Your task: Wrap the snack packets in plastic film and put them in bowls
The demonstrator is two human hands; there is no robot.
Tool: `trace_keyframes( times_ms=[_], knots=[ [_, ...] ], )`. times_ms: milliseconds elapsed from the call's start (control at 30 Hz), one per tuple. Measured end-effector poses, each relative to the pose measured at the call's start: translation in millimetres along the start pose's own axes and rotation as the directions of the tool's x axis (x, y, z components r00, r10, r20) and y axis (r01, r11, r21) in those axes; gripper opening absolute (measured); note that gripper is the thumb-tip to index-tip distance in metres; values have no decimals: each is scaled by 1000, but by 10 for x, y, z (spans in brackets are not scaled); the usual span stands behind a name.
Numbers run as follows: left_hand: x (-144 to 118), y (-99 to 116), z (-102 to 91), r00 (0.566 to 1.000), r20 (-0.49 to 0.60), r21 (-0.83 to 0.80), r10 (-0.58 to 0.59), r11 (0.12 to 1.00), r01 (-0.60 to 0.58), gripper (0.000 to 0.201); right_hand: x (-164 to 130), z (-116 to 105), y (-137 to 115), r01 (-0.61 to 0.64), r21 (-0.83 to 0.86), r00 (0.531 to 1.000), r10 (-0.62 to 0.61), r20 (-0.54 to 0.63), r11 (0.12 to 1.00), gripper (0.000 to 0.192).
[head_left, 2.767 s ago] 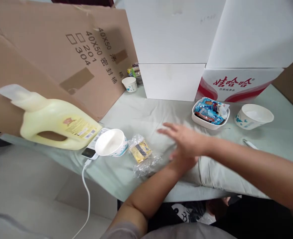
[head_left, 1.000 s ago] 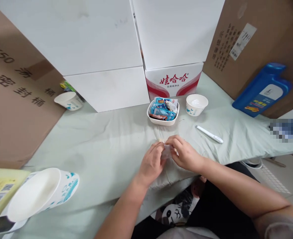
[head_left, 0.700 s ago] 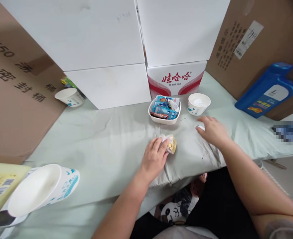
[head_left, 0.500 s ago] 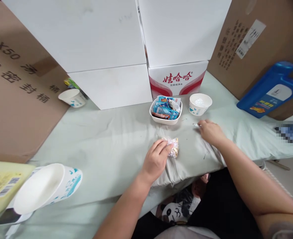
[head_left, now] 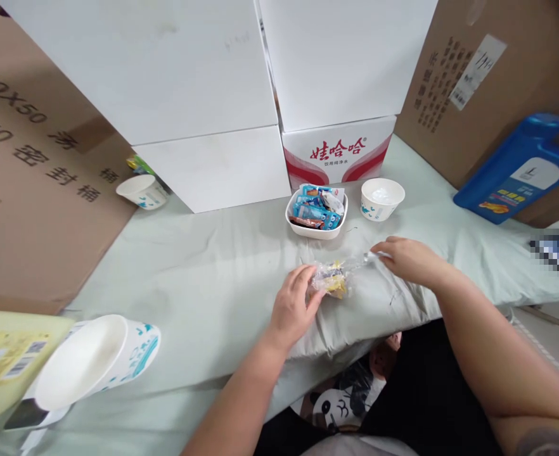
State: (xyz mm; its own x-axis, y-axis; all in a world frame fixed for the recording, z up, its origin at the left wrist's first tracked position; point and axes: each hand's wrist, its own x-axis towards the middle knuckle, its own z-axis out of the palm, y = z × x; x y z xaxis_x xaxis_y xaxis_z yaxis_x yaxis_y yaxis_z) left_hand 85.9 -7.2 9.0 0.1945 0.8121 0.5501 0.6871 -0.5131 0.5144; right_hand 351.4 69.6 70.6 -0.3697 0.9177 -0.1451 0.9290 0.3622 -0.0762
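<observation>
While held from the left side, wrapped packet [head_left: 337,280]: lying on green cloth [head_left: 198,272] near the front edge, between both hands; yellow print under loose clear film. Within easy reach from either side, presumably to suit two-handed work.

Left hand [head_left: 291,307]: half-curled, thumb nearer, fingers farther, gripping the film-covered left end of the packet. Likely an anchor against sliding on soft fabric.

Right hand [head_left: 409,261]: closed in a pinch round slim tool [head_left: 369,256], thumb and forefinger close to the tip. Held short, probably for control.

Slim tool: pale, grey-tipped, mostly hidden in the grip; perhaps a cutter. Directed toward stray film at the packet's right; touching or just apart, cannot tell.

White tub [head_left: 316,234]: beyond the packet, heaped with blue and brown sachets [head_left: 315,212]. Raised walls probably useful for keeping slippery wrappers together.

Right paper bowl [head_left: 378,210]: upright, just beside the tub, clear plastic inside; handy for scraps, by guess.

Left paper bowl [head_left: 139,354]: slanting, apparently partly over phone-like slab [head_left: 25,413]; perhaps tipped by that perch.

Blue bottle [head_left: 517,171]: tilted before brown carton [head_left: 512,101], well apart from both hands; likely parked aside.
</observation>
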Motion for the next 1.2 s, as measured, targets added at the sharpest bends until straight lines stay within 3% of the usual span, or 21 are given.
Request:
trace_keyframes(
  times_ms=[67,133,233,300,333,400,433,467,533,567,600,667,733,867,967,1033,1067,1100,1167,1200],
  knots=[
    [7,0,-25,995,-4,-65,-100,993,100,17,76,36,108,-149,-78,989,147,-32,986,29],
    [14,-43,-40,960,-54,-174,-274,950,261,12,119,87,72,-126,-2,980,124,-155,992,27],
    [28,-190,-63,802,-128,-425,-584,763,487,11,105,135,-146,83,301,931,34,-364,950,30],
    [39,-287,-104,693,-233,-536,-682,685,494,8,40,130,-311,193,425,884,31,-466,884,29],
    [44,-314,-135,658,-338,-540,-674,711,451,9,-4,119,-384,242,449,857,28,-514,860,28],
    [44,-303,-207,630,-582,-424,-515,853,306,12,-98,93,-506,354,455,815,-31,-579,817,24],
    [40,-266,-239,646,-656,-334,-391,917,217,11,-138,86,-555,410,451,809,-88,-580,793,23],
    [34,-215,-262,692,-671,-255,-267,959,122,9,-166,86,-595,450,447,816,-151,-558,773,22],
    [20,-100,-271,852,-522,-164,-39,985,-55,10,-174,116,-646,447,440,858,-233,-459,779,21],
    [15,-53,-256,922,-383,-133,55,985,-114,12,-154,146,-653,401,426,887,-227,-403,811,22],
    [13,-23,-231,964,-237,-89,121,985,-146,14,-119,182,-647,344,399,910,-197,-366,850,23],
    [13,-17,-165,991,-10,68,134,989,-133,16,-33,260,-607,252,330,922,-122,-367,910,22],
    [14,-73,-101,996,83,242,19,969,-39,29,40,318,-555,228,293,904,-90,-419,929,23],
    [31,-187,-79,983,135,322,-127,944,78,48,61,314,-534,255,422,915,-76,-396,870,29],
    [75,-150,-227,982,134,265,-135,959,95,27,17,253,-554,209,595,956,-34,-292,776,28],
    [104,-71,-404,962,244,183,-119,980,75,17,-10,212,-546,153,713,985,-44,-169,685,28],
    [113,-23,-504,926,365,113,-96,992,59,17,-22,194,-538,128,750,991,-51,-125,649,28],
    [116,27,-601,859,509,26,-63,998,58,14,-33,179,-532,123,766,992,-46,-121,631,27],
    [109,119,-753,687,727,-131,14,984,119,11,-51,169,-544,208,722,966,-22,-258,660,24],
    [103,156,-793,649,759,-188,42,970,158,12,-57,179,-568,291,662,928,-36,-371,691,21]
  ],
)
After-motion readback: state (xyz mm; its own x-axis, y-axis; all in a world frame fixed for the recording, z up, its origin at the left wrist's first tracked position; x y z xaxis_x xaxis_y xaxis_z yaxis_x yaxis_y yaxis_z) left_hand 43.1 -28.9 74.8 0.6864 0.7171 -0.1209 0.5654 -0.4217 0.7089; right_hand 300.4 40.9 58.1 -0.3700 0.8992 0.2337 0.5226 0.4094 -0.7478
